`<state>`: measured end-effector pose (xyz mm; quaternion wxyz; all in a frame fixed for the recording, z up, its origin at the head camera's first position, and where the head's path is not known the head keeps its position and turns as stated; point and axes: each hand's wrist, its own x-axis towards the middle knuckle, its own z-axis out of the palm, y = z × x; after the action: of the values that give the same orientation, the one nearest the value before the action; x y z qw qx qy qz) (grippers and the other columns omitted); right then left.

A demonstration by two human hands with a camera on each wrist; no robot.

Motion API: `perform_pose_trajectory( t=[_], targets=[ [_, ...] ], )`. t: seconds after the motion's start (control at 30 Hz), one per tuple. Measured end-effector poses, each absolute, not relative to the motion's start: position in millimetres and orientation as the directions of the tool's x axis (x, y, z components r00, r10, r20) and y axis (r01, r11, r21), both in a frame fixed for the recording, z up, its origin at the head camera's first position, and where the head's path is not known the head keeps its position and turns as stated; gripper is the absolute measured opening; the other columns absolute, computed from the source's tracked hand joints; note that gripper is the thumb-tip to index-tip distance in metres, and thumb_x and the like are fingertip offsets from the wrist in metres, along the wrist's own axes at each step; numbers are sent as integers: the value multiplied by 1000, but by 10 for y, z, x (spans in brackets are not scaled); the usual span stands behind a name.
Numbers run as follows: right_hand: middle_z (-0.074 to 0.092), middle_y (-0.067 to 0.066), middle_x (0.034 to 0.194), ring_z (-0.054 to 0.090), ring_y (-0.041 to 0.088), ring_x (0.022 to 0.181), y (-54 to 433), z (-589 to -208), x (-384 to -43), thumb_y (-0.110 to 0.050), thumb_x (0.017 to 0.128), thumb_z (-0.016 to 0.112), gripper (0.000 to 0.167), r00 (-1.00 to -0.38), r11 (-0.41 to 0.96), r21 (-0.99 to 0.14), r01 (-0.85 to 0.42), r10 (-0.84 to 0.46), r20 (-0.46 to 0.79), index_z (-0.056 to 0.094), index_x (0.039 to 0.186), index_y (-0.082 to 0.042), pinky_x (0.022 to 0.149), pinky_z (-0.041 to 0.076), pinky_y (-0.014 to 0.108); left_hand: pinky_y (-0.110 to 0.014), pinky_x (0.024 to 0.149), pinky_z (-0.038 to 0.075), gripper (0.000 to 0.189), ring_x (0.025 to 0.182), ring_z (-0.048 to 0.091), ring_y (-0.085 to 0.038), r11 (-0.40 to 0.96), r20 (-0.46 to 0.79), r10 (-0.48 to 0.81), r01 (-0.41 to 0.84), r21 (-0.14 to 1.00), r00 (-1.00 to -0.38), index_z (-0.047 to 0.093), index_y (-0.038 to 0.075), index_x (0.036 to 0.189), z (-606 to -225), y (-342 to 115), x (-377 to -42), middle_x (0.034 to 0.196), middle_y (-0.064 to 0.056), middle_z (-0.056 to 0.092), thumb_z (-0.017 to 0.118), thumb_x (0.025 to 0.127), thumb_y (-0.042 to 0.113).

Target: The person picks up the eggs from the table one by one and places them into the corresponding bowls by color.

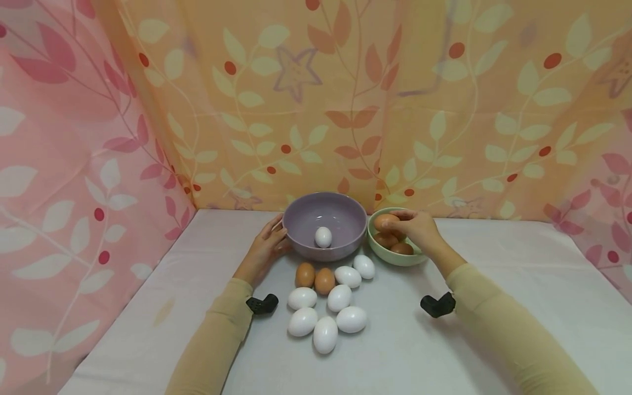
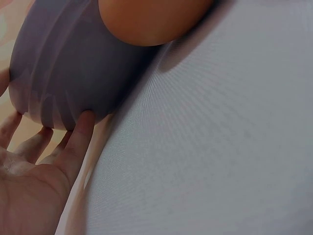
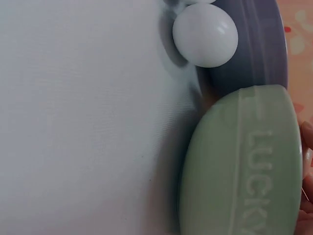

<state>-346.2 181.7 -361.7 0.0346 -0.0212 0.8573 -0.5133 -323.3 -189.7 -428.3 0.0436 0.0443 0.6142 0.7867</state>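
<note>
In the head view, my left hand rests against the left side of the purple bowl. Its fingertips touch the outer wall in the left wrist view. A single white egg lies inside that bowl. Over the green bowl, my right hand pinches a brown egg between thumb and fingers. Beneath it, more brown eggs sit in the green bowl. From the right wrist camera, the green bowl's wall hides most of the right hand.
Several white eggs and two brown eggs lie loose on the white tablecloth, in front of the purple bowl. One white egg is close to both bowls. Patterned curtains hang behind and at the sides.
</note>
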Motion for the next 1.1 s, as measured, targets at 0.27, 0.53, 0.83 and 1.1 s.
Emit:
perform_pose_trajectory(
  t=[0.27, 0.53, 0.83, 1.1],
  targets=[
    [63, 16, 134, 51, 28, 127, 1781, -3701, -3550, -40, 86, 77, 57, -1000, 476, -879, -10, -31, -5, 64, 130, -7, 107, 38, 37, -50, 113, 37, 59, 146, 36, -30, -230, 27, 123, -2, 973, -992, 26, 20, 158, -4276, -1894, -3221, 165, -9, 25, 51, 105, 18],
    [64, 14, 134, 52, 29, 125, 1787, -3745, -3573, -43, 87, 76, 55, -1000, 509, -861, -16, -24, 4, 65, 129, -10, 106, 37, 38, -45, 110, 41, 57, 144, 39, -30, -240, 27, 122, -3, 971, -992, 29, 20, 157, -4285, -1893, -3228, 164, -9, 28, 51, 105, 17],
    [61, 15, 138, 51, 33, 129, 1775, -3741, -3579, -39, 87, 76, 57, -1000, 547, -837, -14, -28, -2, 62, 133, -9, 112, 37, 44, -42, 106, 44, 58, 144, 39, -30, -243, 24, 126, -7, 970, -992, 28, 20, 158, -4285, -1898, -3238, 164, -9, 28, 51, 104, 17],
    [62, 17, 137, 53, 32, 129, 1761, -3770, -3590, -36, 88, 76, 54, -998, 597, -799, -69, -55, 45, 63, 132, -7, 110, 41, 45, -42, 106, 44, 60, 145, 38, -30, -243, 28, 131, -5, 970, -991, 26, 19, 158, -4285, -1894, -3226, 164, -9, 26, 51, 104, 17]
  ],
)
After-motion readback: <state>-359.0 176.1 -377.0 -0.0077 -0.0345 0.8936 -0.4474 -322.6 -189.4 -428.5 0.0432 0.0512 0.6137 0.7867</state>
